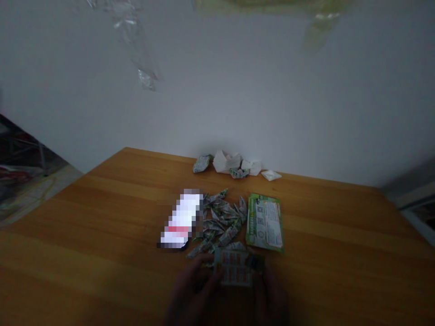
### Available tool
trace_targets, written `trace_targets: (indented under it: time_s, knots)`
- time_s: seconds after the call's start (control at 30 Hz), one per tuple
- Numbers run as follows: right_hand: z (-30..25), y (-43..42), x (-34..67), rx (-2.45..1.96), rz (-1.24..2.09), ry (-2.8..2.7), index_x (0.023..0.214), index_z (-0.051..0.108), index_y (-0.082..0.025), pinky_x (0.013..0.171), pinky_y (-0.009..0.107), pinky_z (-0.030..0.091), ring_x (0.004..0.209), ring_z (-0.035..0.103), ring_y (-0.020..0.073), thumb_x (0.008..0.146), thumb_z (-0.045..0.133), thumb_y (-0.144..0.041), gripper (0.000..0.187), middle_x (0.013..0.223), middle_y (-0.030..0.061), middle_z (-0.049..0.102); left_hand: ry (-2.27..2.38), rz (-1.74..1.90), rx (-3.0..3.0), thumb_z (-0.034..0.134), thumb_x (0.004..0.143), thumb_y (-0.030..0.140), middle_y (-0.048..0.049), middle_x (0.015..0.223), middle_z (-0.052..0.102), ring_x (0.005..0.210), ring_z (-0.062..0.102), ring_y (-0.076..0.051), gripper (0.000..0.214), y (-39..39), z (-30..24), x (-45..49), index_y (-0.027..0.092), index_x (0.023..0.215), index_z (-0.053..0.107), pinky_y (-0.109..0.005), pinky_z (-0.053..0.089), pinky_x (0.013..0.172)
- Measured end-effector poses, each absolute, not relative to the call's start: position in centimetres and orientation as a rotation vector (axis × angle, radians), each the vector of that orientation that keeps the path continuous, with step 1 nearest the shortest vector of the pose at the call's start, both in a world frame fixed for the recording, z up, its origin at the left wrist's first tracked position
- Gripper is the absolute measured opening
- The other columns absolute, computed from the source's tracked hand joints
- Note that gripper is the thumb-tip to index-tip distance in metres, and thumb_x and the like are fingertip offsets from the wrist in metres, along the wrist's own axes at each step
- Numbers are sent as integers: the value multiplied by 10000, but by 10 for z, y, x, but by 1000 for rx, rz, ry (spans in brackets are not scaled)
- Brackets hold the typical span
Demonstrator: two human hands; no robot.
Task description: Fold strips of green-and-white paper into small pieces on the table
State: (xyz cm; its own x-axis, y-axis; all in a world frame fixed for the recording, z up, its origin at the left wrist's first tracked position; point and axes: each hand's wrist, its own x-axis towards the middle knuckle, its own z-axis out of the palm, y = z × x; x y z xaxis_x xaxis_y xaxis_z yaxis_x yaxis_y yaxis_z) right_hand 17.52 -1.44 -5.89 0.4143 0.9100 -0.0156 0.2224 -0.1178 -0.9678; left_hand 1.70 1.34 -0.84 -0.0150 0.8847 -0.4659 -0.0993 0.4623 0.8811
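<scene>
Left hand (192, 290) and right hand (272, 294) hold a printed card (236, 268) by its sides, both closed narrowly on it, though the dim light hides the fingers' exact grip. The card sits just in front of a pile of folded paper pieces (220, 222) on a wooden table (102, 199). It looks thin, light and easily bent, so its edges are the place to hold it. A green card (265, 222) and a blurred white object (181, 219) lie beside the pile, with white folded paper shapes (226, 161) farther off against the wall.
</scene>
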Motion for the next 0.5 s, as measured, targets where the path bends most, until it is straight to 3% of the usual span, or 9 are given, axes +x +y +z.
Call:
trace_targets:
  time_s: [0.1,0.23,0.4,0.5]
  knots:
    - [-54,-13,173,-1502,909,-940,1160,666,-186,822,366,578,979,691,307,809,589,-509,483,1098,105,722,1349,913,768,818,584,459,-59,739,763,749,726,-262,422,9,-12,22,174,871,697,-328,579,703]
    - [-46,-9,172,-1475,1077,-812,1283,560,-181,659,316,609,822,729,276,688,743,-406,663,1016,99,745,1327,943,720,834,578,423,-73,834,779,817,728,-272,376,4,-8,30,177,833,710,-329,580,752]
    - [-46,-2,178,-1413,1072,-710,1304,540,-165,670,329,608,834,727,274,746,695,-412,629,1049,104,738,1259,973,644,837,579,432,-85,808,783,780,734,-280,432,3,-9,31,164,880,680,-344,587,705]
    - [-52,-3,186,-1508,866,-814,1204,634,-163,811,344,575,1011,678,293,807,616,-453,492,1141,110,704,1284,947,650,837,572,442,-104,862,783,808,731,-295,479,0,-14,30,169,932,677,-364,585,723]
